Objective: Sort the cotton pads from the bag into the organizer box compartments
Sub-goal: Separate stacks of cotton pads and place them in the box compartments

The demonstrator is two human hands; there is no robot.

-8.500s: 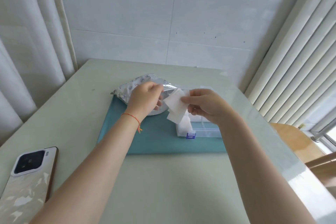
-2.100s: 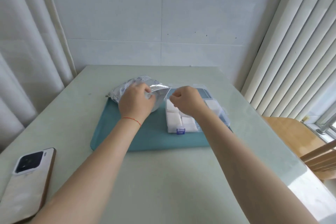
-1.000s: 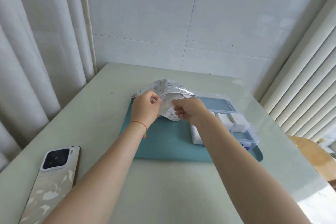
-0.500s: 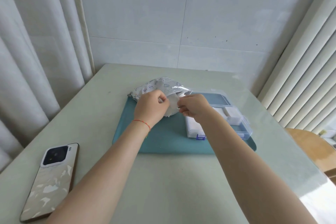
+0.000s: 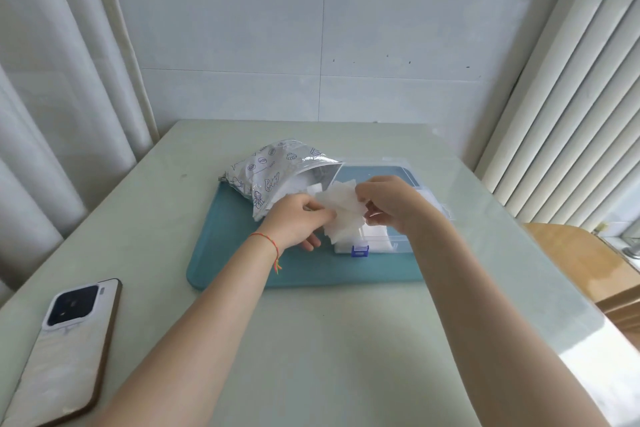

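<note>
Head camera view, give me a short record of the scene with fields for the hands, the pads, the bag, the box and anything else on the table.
left hand: pinches the cotton pads from the left
right hand: pinches the same pads from the right
cotton pads: fanned bunch held above the box's near end
bag: silver, printed, mouth open toward the box
organizer box: clear, blue latch, white pads inside
mat: teal, under bag and box
phone: face down, near left of the table

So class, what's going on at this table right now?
A person holds a small bunch of white cotton pads between both hands, the left hand and right hand, just above the clear organizer box. The open foil bag lies beside it on the teal mat. A phone sits nearby.
</note>
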